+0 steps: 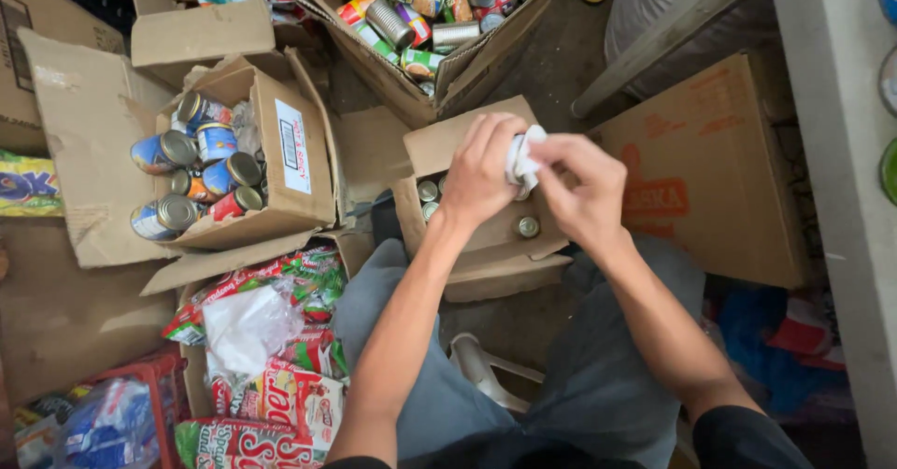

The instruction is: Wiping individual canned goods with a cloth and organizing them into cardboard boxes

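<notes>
My left hand [481, 175] and my right hand [584, 193] meet over a small open cardboard box [467, 235] that stands between my knees. Both hands close around a white cloth [523, 156], with a small can mostly hidden inside my left hand's grip. Several small cans [528, 227] stand upright in the box under my hands.
An open box of large cans [201, 175] lies at the left. Another box of mixed cans [430, 11] sits at the top. Red snack packets [271, 394] pile at the lower left. A flat printed carton [710, 170] leans at the right beside a grey shelf edge [841, 151].
</notes>
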